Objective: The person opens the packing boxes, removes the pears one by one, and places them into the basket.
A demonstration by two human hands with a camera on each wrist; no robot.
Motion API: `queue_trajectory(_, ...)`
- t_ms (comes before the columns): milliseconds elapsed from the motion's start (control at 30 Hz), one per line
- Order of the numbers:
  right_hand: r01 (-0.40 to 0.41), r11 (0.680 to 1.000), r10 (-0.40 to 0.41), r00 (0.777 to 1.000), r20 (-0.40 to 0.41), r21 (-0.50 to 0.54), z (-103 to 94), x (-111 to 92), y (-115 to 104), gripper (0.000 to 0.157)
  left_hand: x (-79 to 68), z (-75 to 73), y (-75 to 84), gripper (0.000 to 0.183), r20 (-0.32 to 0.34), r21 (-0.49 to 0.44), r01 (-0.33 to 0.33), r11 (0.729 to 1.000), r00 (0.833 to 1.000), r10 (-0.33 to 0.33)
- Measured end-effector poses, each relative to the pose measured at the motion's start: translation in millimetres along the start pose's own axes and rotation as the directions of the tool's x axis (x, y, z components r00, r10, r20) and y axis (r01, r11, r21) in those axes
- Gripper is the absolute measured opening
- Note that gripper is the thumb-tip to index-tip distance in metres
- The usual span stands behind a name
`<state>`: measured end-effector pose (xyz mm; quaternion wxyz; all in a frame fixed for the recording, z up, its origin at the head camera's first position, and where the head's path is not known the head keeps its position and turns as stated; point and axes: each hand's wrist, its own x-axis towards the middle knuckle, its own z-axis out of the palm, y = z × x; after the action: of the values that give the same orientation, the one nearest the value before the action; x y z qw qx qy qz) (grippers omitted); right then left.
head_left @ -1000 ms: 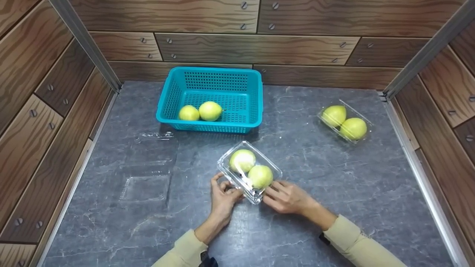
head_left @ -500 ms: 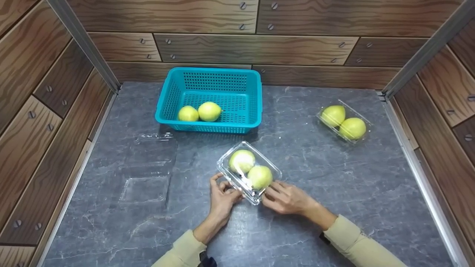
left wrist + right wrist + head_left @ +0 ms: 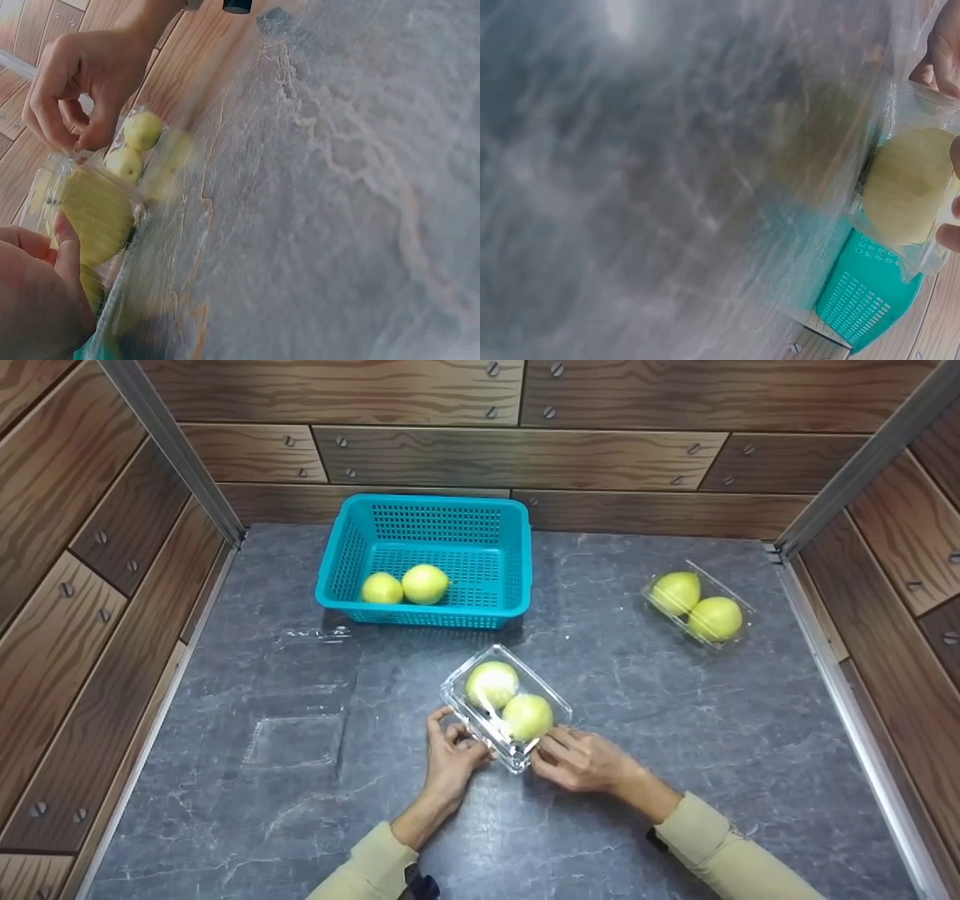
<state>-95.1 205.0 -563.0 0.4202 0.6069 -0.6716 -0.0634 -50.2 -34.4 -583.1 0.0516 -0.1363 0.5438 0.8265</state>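
Note:
A closed clear plastic clamshell [image 3: 459, 690] sits turned at an angle on the table, with two yellow-green pears [image 3: 527, 718] inside. My left hand [image 3: 448, 769] pinches its near left edge, thumb and fingertips at the rim. At the near right corner, my right hand [image 3: 581, 760] pinches the rim with curled fingers. The left wrist view shows the thumb of the left hand [image 3: 37, 300] against the plastic and the right hand [image 3: 90, 82] at the other end. In the right wrist view one pear [image 3: 907, 187] shows through the clamshell wall.
A teal basket [image 3: 517, 611] holding two pears [image 3: 425, 585] stands behind the clamshell. At right is another clear clamshell [image 3: 724, 585] with two pears [image 3: 715, 619]. An opened, unfilled clamshell [image 3: 292, 742] lies at left. Wood-patterned walls [image 3: 517, 457] border the grey marbled table [image 3: 622, 682].

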Motion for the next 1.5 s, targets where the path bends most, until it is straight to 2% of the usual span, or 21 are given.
queue_trajectory(667,-0.089,0.993,0.09,0.996,-0.012,0.073,-4.3,-2,-3,0.035,-0.6,-1.5,0.9,0.08,0.06,0.025,0.024,0.999,0.998,-0.025)
queue_trajectory(800,-0.11,0.989,0.118,0.99,-0.083,0.099,-6.9,1,-2,0.034,-1.2,-2.5,0.9,0.079,0.088,0.036,0.027,0.999,0.996,-0.03)
queue_trajectory(900,-0.178,0.971,0.206,0.962,-0.18,0.16,-10.8,7,6,0.031,-2.6,-5.0,1.3,0.08,0.1,0.06,0.023,0.998,0.995,-0.029)
queue_trajectory(1000,-0.232,0.945,0.285,0.931,-0.228,0.231,-17.0,12,15,0.026,-4.0,-8.6,0.9,0.08,0.106,0.083,0.02,0.996,0.994,-0.029)
queue_trajectory(1133,-0.265,0.923,0.33,0.918,-0.218,0.279,-22.8,14,21,0.027,-7.6,-12.3,1.8,0.08,0.099,0.078,0.043,0.996,0.994,-0.05)
queue_trajectory(1233,-0.318,0.891,0.394,0.896,-0.204,0.322,-24.6,9,21,0.028,-10.7,-11.0,3.1,0.081,0.096,0.06,0.057,0.997,0.993,-0.063)
queue_trajectory(1367,-0.397,0.834,0.487,0.857,-0.171,0.384,-25.2,2,18,0.026,-11.8,-10.5,6.0,0.081,0.092,0.051,0.062,0.997,0.994,-0.066)
queue_trajectory(1500,-0.461,0.76,0.58,0.799,-0.158,0.458,-24.1,-2,16,0.017,-8.5,-14.7,13.1,0.082,0.07,0.07,0.068,0.995,0.995,-0.072)
